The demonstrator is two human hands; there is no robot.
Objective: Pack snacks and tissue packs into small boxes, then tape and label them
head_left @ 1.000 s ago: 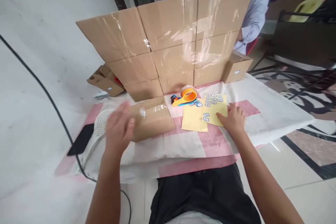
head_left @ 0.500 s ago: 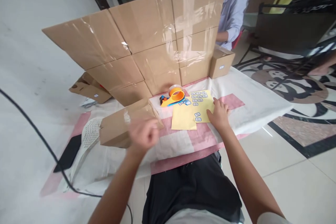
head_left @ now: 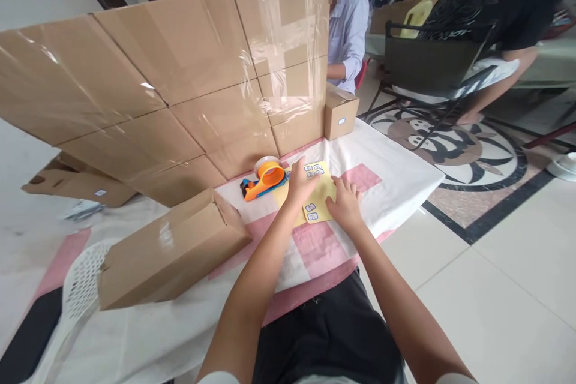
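Observation:
My left hand (head_left: 299, 186) is over the yellow sheet (head_left: 323, 199) with thumb and fingers apart; I see nothing held in it. It hides part of the sheet and some of the small blue-edged stickers (head_left: 310, 174) on it. My right hand (head_left: 345, 203) lies at the sheet's right edge, fingers spread and touching the paper. Two more stickers (head_left: 311, 212) sit low on the sheet, between the hands. Left of my left hand stands an orange tape dispenser (head_left: 265, 181) with a roll of clear tape.
A wall of taped cardboard boxes (head_left: 189, 84) rises at the back. A long carton (head_left: 171, 252) lies at left, by a white perforated scoop (head_left: 85, 276) and a black phone-like slab (head_left: 33, 330). A small labelled box (head_left: 341, 114) stands at the back right. Two people sit beyond.
My left hand has moved right, from beside the long carton to over the yellow sheet, its fist opening. My right hand stays at the sheet's edge. The view has swung right.

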